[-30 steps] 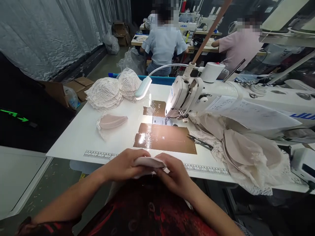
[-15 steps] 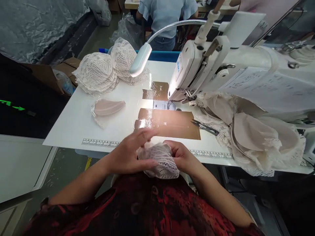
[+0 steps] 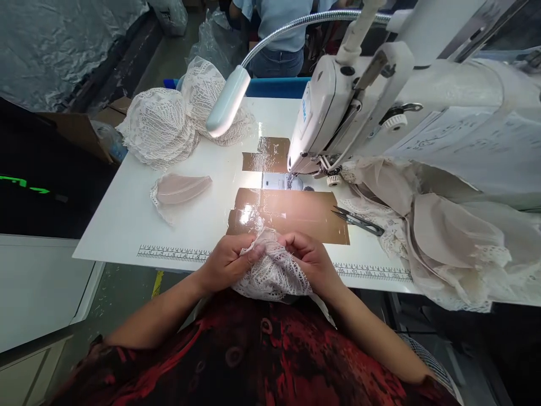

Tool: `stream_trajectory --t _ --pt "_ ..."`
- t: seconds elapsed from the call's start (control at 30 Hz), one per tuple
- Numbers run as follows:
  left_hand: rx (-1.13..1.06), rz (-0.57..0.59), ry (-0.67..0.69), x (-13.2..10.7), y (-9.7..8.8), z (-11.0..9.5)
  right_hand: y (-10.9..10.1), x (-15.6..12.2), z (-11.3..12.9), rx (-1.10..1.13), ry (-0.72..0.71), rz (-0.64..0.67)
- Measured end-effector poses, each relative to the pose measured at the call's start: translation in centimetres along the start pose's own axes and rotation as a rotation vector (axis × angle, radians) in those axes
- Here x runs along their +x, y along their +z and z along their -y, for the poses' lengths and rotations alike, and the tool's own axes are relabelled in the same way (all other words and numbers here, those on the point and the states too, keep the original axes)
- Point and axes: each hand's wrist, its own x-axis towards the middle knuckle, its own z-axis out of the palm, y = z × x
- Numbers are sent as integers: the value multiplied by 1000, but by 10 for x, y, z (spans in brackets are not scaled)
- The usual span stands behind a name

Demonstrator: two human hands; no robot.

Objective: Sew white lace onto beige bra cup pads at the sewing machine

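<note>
Both my hands grip a white lace cup piece (image 3: pixel 274 273) at the near edge of the white sewing table (image 3: pixel 127 220). My left hand (image 3: pixel 228 262) pinches its left top edge with fingers curled. My right hand (image 3: pixel 310 259) pinches the right top edge, fingers closed. The lace hangs down over my lap. Just beyond it lies a brown taped patch (image 3: pixel 291 211) in front of the sewing machine (image 3: pixel 338 107) and its needle area (image 3: pixel 291 180).
A beige padded cup (image 3: pixel 181 189) lies left of centre. Stacked lace cups (image 3: pixel 169 127) sit at the far left. Small scissors (image 3: pixel 359 221) rest right of the patch, beside a heap of beige and lace pieces (image 3: pixel 448 242). A gooseneck lamp (image 3: pixel 226 104) hangs above. A person sits behind.
The piece in my hands has been turned from its smooth padded side to its lace side and lifted to the table edge. My left hand has closed on it. The view has tilted down and closer.
</note>
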Motion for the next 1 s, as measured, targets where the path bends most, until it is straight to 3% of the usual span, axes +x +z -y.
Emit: stream_trajectory --t 0.1,0.23,0.3,0.37,0.43,0.5,0.6,0.67,0.77,0.83,0.9,1.0 --pt "22 -124 11 2 4 0 -6 3 2 1 23 76" --pt "-73 -83 -60 8 3 1 -8 4 4 -88 -17 195" --pt "-302 -62 -178 11 2 1 -6 4 3 -70 2 129" --pt "-587 -83 -294 12 1 3 -5 5 2 60 10 -31" --pt "-820 -87 -332 9 1 4 -6 7 1 178 -36 -213" --pt "-965 -12 -325 5 5 4 -5 10 1 187 -93 -311" --pt "-1026 58 -361 3 16 2 1 15 5 1 -125 -233" --pt "-1001 -30 -407 7 24 0 7 19 6 -66 -111 -169" --pt "-943 -229 -444 11 29 1 11 24 5 137 -79 -246" --pt "-902 -264 -452 7 23 5 8 25 6 321 -74 -353" --pt "-842 -152 -398 -3 9 8 2 25 8 398 -74 -430" --pt "-593 213 -230 -18 -22 3 -5 21 13 326 -38 -399"
